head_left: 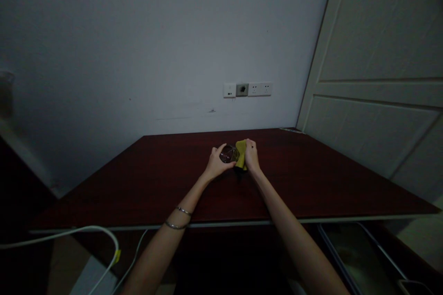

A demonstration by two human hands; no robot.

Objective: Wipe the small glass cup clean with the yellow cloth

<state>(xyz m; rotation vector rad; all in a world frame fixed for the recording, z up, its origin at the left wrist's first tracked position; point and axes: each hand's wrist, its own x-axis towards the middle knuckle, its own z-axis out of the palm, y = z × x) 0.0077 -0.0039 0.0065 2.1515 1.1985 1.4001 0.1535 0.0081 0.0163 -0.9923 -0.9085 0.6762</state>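
My left hand [216, 161] is curled round the side of a small clear drinking glass [228, 154], thumb and fingers at its rim. The glass is tilted, with its round end towards me. On its right side a yellow-green cloth [241, 153] touches or nearly touches the glass. My right hand [251, 153] is closed on that cloth, with most of the fingers hidden behind it. Both hands are over the middle of a dark red wooden table [166, 179].
A pale wall with sockets [254, 89] rises behind the table. To the right stands a white panelled door [377, 90]. A white cable [100, 229] loops past the table's front left edge. An open drawer [367, 258] juts out below the front right.
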